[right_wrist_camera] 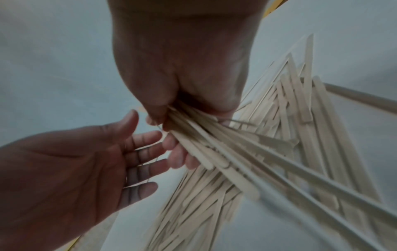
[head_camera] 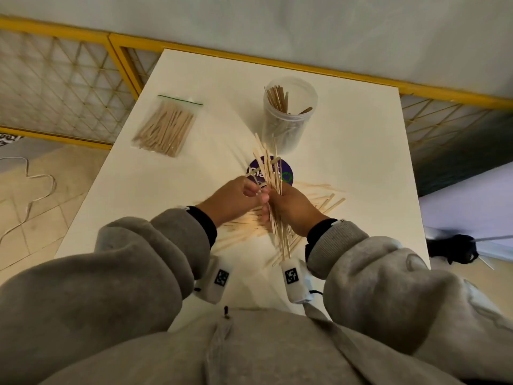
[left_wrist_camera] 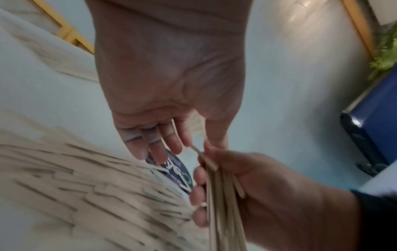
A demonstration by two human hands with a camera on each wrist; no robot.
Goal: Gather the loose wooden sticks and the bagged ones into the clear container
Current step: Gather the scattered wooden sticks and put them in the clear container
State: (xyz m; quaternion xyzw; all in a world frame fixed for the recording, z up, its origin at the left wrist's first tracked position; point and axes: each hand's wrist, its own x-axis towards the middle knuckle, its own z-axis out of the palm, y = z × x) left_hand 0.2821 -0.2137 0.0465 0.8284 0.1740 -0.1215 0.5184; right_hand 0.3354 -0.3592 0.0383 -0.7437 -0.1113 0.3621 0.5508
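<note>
My right hand (head_camera: 280,198) grips a bundle of wooden sticks (head_camera: 270,168), held upright over the middle of the white table (head_camera: 361,162). Its fingers curl round the bundle (right_wrist_camera: 214,149). My left hand (head_camera: 244,194) is right beside it, and the right wrist view shows its palm turned up with the fingers (right_wrist_camera: 141,152) straight, touching the right fingers. Loose sticks (head_camera: 324,197) lie spread on the table under both hands. The clear container (head_camera: 290,115) stands upright beyond them with several sticks inside. The bag of sticks (head_camera: 166,127) lies flat at the far left.
A round purple label (head_camera: 286,173) lies on the table under the bundle. A yellow-framed mesh railing (head_camera: 119,51) runs behind and left of the table. A cable (head_camera: 33,190) lies on the floor at the left. A dark object (head_camera: 458,248) sits off the right edge.
</note>
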